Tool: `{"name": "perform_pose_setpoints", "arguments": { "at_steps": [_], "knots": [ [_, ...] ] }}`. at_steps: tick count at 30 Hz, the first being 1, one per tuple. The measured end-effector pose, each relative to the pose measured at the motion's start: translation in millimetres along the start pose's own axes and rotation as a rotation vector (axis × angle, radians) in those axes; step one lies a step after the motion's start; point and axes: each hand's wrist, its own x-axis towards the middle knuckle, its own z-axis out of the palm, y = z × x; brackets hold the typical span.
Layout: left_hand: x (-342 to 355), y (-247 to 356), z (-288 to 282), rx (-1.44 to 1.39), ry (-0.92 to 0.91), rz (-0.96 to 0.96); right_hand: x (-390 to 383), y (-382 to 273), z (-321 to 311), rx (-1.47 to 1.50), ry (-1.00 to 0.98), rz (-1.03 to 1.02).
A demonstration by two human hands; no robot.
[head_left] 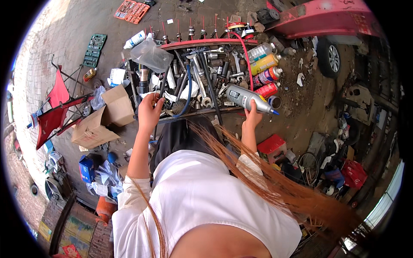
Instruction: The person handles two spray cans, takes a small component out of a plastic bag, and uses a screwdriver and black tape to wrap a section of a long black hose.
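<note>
My right hand (251,112) grips a grey bottle (243,96) with a blue tip, lying tilted near the right end of a tool tray (202,112). My left hand (150,107) is closed around what looks like a thin metal rod (159,86) at the tray's near left. The tray holds several wrenches (206,102), sockets and bars, a blue hose (187,94) and a crumpled clear plastic bag (151,55). Along its right side lie several spray cans (264,63) and a red hose (247,56). A red rail (193,42) with upright fittings runs along the back.
A cardboard box (92,129) and a folded red chair (56,107) are on the left, with tool cases (94,49) beyond. A tyre (328,60) and a red metal beam (318,19) are at right. A red box (271,146) and clutter lie below them.
</note>
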Motion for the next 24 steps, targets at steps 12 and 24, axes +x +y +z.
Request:
{"name": "perform_pose_setpoints", "arguments": {
  "at_steps": [12, 24],
  "knots": [
    [-11, 13, 13, -0.039, -0.005, 0.010, 35, -5, 109, -0.341, -0.287, -0.857],
    [-23, -1, 7, 0.022, 0.033, -0.013, 82, -40, 159, -0.064, -0.227, -0.608]
  ]
}}
